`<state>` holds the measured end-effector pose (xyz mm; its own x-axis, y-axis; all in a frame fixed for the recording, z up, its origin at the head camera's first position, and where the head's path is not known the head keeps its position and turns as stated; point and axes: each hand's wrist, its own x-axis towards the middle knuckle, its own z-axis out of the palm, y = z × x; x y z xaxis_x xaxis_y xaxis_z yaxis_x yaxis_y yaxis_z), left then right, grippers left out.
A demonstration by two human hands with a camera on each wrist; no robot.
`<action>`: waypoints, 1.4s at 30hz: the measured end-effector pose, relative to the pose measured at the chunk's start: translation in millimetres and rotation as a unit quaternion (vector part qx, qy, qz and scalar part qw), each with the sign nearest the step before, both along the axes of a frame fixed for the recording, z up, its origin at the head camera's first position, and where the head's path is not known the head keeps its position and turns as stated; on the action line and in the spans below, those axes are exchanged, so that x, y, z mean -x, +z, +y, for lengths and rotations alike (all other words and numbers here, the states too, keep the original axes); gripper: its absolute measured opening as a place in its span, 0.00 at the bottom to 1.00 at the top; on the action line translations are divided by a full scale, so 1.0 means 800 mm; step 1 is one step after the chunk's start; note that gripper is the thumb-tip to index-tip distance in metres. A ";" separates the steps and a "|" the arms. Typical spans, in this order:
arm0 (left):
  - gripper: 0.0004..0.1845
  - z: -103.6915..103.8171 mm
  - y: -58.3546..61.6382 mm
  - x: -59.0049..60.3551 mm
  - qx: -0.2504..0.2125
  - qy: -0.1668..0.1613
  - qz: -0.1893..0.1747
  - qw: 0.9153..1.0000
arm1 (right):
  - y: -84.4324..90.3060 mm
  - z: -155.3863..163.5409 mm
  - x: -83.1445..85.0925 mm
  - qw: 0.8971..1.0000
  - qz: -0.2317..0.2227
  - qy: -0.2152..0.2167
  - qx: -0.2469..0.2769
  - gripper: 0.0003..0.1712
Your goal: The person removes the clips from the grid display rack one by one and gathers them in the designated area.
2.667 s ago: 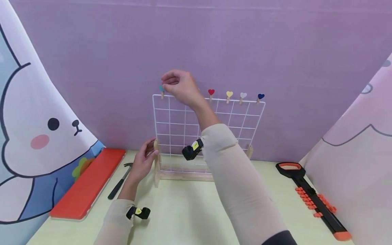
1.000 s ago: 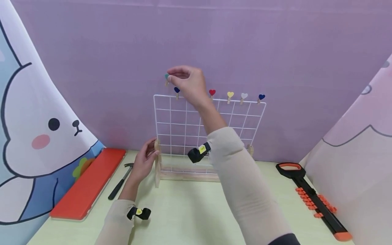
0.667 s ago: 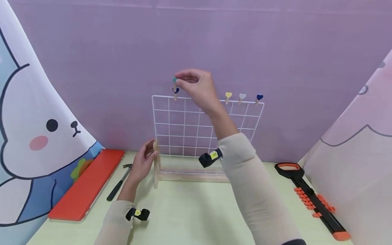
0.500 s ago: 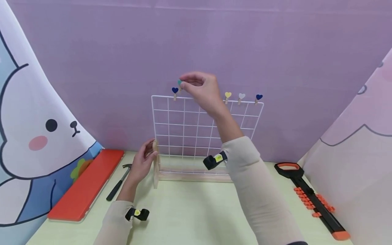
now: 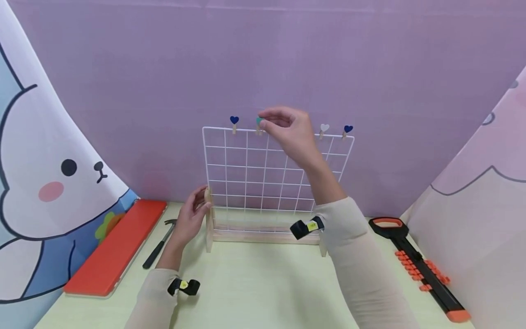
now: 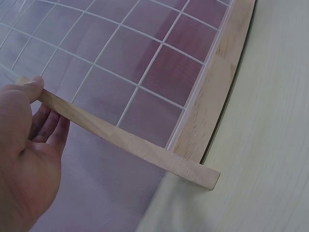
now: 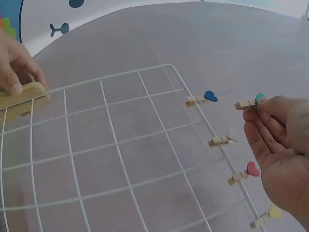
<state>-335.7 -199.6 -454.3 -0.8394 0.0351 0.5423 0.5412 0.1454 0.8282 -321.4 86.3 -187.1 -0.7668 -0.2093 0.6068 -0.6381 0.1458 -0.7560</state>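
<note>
Right hand (image 5: 289,130) pinching a teal peg (image 5: 259,122) at the top edge of the grid (image 5: 246,183), at 12 o'clock on the surface (image 5: 255,283). A blue peg (image 5: 234,121) sits just left of it; a white peg (image 5: 324,129) and another blue one follow rightward, with open rim between. Left hand (image 5: 191,219) grips the wooden foot (image 5: 208,224) at the grid's left edge. Hammer (image 5: 158,244) and red tray (image 5: 117,246) lie at 9 o'clock, an orange-black tool (image 5: 419,267) at 3 o'clock; bare surface lies at 6 o'clock.

The right hand (image 5: 289,132) has carried the teal heart clip (image 5: 259,122) rightward along the grid's top wire, past the blue clip (image 5: 234,121)
</note>
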 end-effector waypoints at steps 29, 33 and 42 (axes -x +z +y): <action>0.31 -0.003 0.006 -0.001 0.012 -0.010 -0.009 1.000 | -0.106 0.140 -0.038 0.991 -0.036 -0.089 -0.090 0.12; 0.31 -0.006 0.009 -0.005 0.021 -0.006 -0.024 0.999 | -0.123 0.156 -0.044 0.990 -0.043 -0.094 -0.100 0.12; 0.31 -0.014 0.009 -0.006 0.026 -0.009 -0.024 0.999 | -0.166 0.189 -0.056 0.981 -0.087 -0.106 -0.134 0.15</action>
